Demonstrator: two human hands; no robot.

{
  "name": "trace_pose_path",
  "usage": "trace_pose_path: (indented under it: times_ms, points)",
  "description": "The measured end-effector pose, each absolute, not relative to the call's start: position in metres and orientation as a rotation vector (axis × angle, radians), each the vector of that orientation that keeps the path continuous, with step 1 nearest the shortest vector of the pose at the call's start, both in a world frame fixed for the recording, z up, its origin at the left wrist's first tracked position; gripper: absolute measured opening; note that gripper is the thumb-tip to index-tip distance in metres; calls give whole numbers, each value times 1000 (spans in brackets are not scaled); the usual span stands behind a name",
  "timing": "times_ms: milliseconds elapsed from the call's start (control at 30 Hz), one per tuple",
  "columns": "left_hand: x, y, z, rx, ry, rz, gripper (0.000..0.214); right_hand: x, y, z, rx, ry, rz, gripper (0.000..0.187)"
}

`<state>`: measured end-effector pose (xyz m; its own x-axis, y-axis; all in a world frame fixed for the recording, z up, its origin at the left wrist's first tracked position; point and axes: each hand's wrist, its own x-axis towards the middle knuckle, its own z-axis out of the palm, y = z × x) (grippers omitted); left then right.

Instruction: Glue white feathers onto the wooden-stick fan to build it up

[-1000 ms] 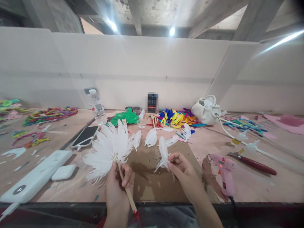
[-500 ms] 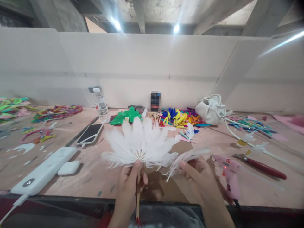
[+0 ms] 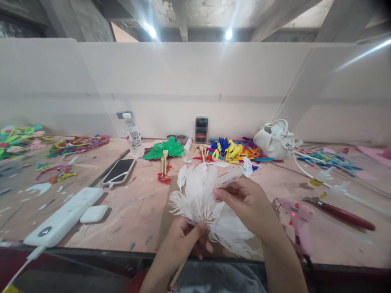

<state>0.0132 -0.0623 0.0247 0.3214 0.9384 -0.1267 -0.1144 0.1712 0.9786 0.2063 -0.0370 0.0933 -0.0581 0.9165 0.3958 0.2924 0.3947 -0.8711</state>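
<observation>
A fan of white feathers [image 3: 195,195] is tilted to the right in front of me, its quills gathered at the base. My left hand [image 3: 187,240] is closed around that base, thumb on top, with the wooden handle running down below it. At the fan's upper right, my right hand [image 3: 250,203] pinches a white feather [image 3: 228,177] against the other feathers. Whether this feather is loose or fixed to the fan I cannot tell. Brown board [image 3: 166,215] lies on the table beneath the fan.
To the right lie a pink glue gun [image 3: 297,217] with a red light and a red-handled knife [image 3: 342,213]. A power bank [image 3: 64,217], earphone case [image 3: 94,213] and phone [image 3: 119,171] are at left. Behind are a bottle [image 3: 133,136], green leaf-shaped fan [image 3: 166,148], coloured feathers [image 3: 232,150] and white bag [image 3: 271,140].
The fan has moved right and tipped rightward in my left hand. My right hand has brought its feather up and left, from beside the fan onto its upper right.
</observation>
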Motion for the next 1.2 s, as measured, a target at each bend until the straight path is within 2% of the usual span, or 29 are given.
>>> trace_pose_path:
  times_ms: [133,333,633,733,900,1033,1200]
  points:
    - [14,-63,27,1119,902,929,51,201,-33,90,-1080,-1600,846,15]
    - [14,-62,26,1135,883,921,55,198,-33,97,-1040,-1774,772,10]
    - [17,-63,25,1236,997,892,70,195,-33,105,-1070,-1913,718,17]
    - [18,-63,24,1223,1034,911,70,191,-34,104,-1091,-1949,648,12]
    - [18,-64,19,1216,1060,936,67,190,-28,108,-1175,-2012,264,7]
    - [17,-65,16,1211,1069,941,63,194,-16,118,-1091,-1954,251,24]
    - [18,-64,22,1205,1021,945,60,200,-2,129,-1079,-1851,302,21]
